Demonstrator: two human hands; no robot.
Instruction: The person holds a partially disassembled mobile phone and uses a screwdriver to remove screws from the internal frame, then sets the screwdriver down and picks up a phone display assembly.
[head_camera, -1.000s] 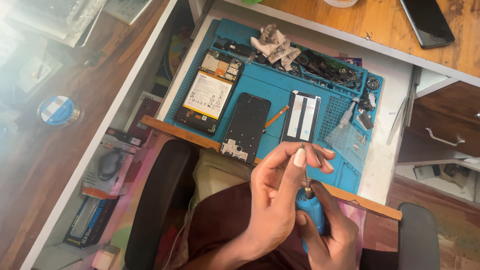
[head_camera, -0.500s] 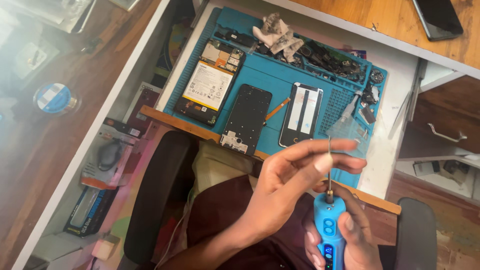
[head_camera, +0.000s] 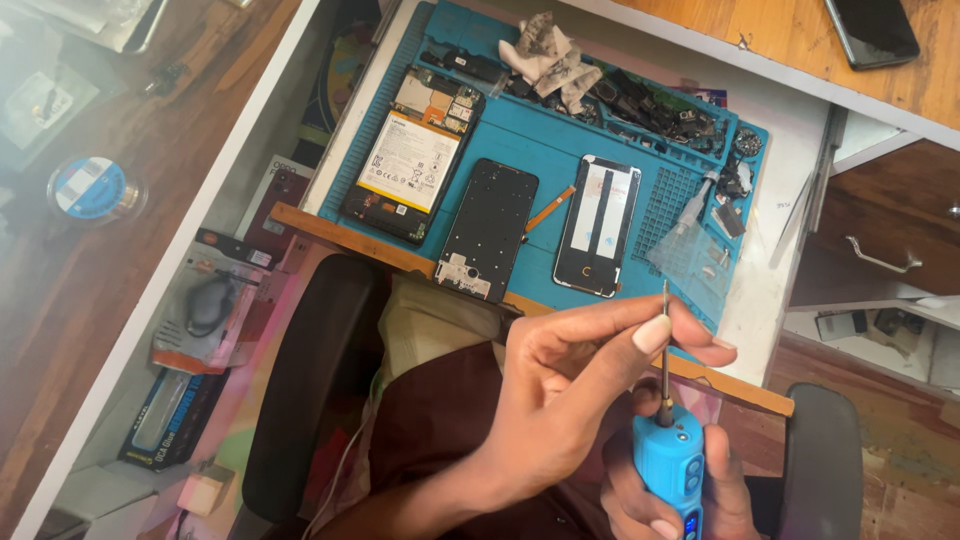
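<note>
Right hand (head_camera: 665, 495) low in frame, wrapped round the blue electric screwdriver (head_camera: 668, 462), which stands upright with its bit (head_camera: 664, 350) pointing up. Left hand (head_camera: 560, 385) comes in from lower left, thumb and forefinger pinched on the upper part of the bit, other fingers loosely curled; nothing else in it. Both hands are over the person's lap, on the near side of the table edge, not touching the work mat. Blue mat (head_camera: 530, 140) lies on the white table (head_camera: 775, 110) above the hands. On the mat, left to right: opened phone body (head_camera: 412, 160) with its battery and board exposed, a black phone frame (head_camera: 487, 228) face down, then a phone back panel (head_camera: 598, 225) with two black strips along it. A thin orange flex strip (head_camera: 545, 212) sits between the frame and the back panel, touching the frame's side. A crumpled grey cloth (head_camera: 548, 55) and a row of small dark parts (head_camera: 660, 105) fill the trays at the mat's far edge. A clear plastic bag (head_camera: 690, 250) rests on the mat's right corner, just above the bit tip. A dark phone (head_camera: 870, 30) lies on the wooden top at far right, well apart. To the left, a roll of tape (head_camera: 90, 190) on the brown surface and packaged items (head_camera: 195, 320) lower down. Black chair arm (head_camera: 315, 380) beside the left forearm.
</note>
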